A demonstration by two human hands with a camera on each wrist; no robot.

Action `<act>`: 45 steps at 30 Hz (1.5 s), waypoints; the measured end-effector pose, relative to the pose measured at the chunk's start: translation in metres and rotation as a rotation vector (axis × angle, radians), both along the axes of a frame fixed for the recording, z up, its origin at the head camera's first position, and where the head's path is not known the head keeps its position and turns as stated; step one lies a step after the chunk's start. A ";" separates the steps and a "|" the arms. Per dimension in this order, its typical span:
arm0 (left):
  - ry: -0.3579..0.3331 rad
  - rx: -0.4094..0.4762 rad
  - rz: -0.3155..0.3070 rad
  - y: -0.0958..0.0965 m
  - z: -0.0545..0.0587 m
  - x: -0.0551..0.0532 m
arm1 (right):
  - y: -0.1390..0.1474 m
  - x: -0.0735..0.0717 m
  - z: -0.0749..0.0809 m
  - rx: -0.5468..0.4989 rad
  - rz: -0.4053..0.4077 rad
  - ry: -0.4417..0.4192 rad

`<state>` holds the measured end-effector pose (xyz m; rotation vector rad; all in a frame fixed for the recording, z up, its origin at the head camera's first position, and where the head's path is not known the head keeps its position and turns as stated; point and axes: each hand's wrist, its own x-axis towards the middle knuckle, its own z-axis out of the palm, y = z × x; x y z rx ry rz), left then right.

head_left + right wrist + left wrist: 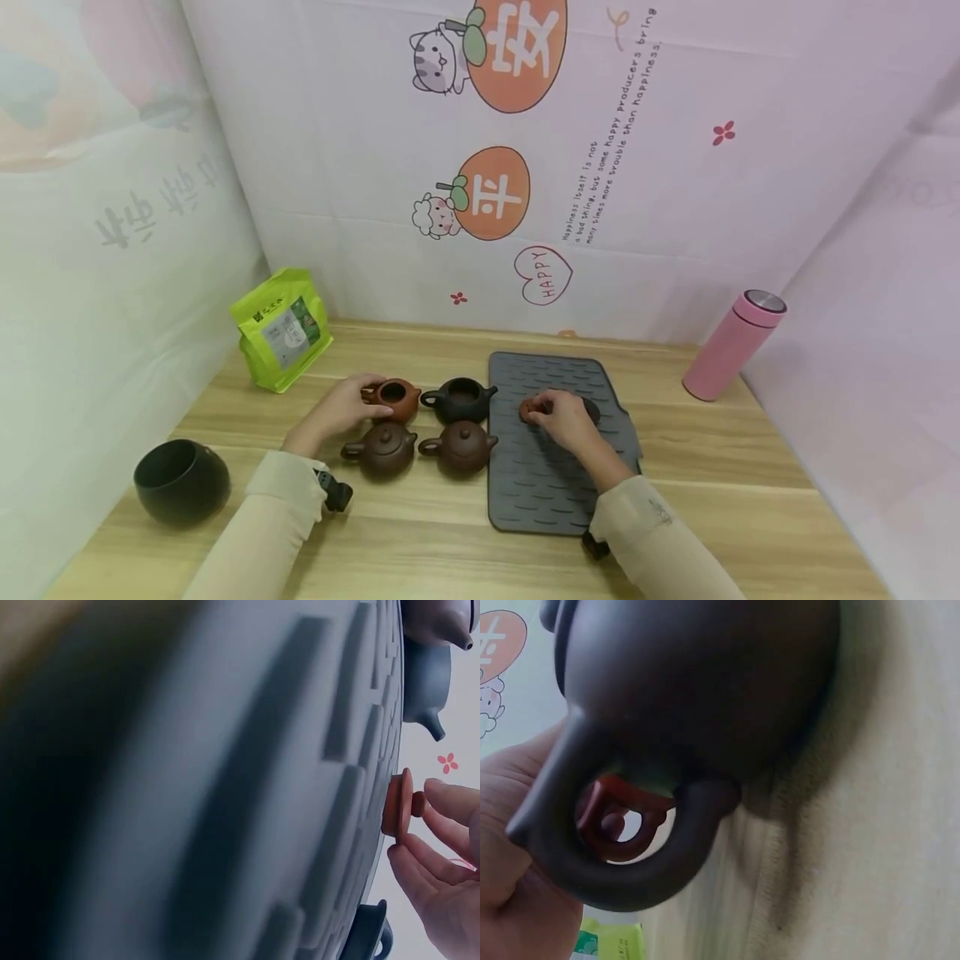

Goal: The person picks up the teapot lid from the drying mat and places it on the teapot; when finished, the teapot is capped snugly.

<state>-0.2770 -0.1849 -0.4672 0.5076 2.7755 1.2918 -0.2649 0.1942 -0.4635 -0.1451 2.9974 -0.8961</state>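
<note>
Two things are held: your right hand [567,422] pinches the red lid [527,412] by its knob [418,804] at the far part of the grey mat [536,504], and your left hand [341,410] grips the red teapot [407,405], left of the black teapot [460,412]. Pinch lightly, hold the lid level, and steady the pot so it knocks no neighbour.

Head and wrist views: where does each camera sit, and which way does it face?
Head: on the head, facing forward and down over the gray mat; left hand, right hand and sleeves show.
Left wrist: on that wrist, facing a brown teapot, the reddish teapot behind it; part of the left hand shows.
Right wrist: on that wrist, looking low across the mat at the reddish lid; the right hand partly shows.
Shared: head and right wrist both show that lid.
</note>
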 end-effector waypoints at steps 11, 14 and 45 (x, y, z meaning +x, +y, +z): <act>-0.035 0.056 0.024 -0.002 -0.004 -0.002 | -0.005 -0.004 -0.003 0.029 -0.017 -0.006; -0.035 0.052 0.015 -0.002 -0.003 -0.002 | -0.005 -0.003 -0.002 0.037 -0.013 0.003; -0.043 0.078 0.021 -0.002 -0.005 -0.003 | -0.107 -0.009 0.060 -0.055 0.188 0.052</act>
